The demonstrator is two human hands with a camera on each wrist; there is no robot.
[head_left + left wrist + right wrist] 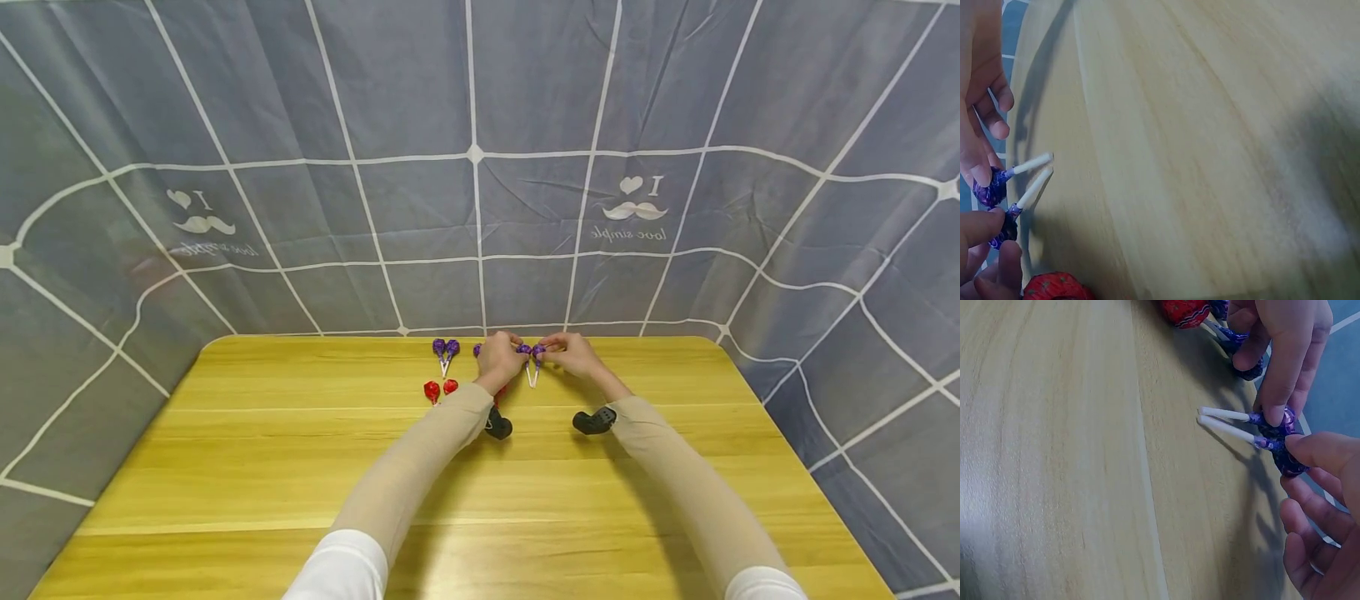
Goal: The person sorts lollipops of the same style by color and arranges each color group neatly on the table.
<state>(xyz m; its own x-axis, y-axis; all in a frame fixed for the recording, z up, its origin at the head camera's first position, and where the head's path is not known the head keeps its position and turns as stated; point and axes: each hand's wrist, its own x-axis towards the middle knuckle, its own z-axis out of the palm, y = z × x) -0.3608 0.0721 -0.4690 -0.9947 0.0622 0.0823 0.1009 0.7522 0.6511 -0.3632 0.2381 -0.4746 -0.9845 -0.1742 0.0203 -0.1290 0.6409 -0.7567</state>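
At the table's far edge, my left hand (501, 360) pinches the purple-wrapped head of one lollipop (1285, 419). Close on its right, my right hand (573, 354) pinches a second purple lollipop (1288, 461) between thumb and fingers. The two heads sit side by side, and their white sticks (532, 377) converge toward the near side in a narrow V. Beneath my left hand, another purple lollipop (1241, 350) is partly covered in the right wrist view. A red lollipop (1057, 287) shows at the lower edge of the left wrist view.
Left of my hands lies a purple lollipop pair (446, 348) with sticks converging. Nearer me are two red lollipops (432, 392), partly hidden by my left sleeve. Black wrist devices (594, 421) hang below both forearms. A grey curtain (420, 217) borders the wooden table (300, 467).
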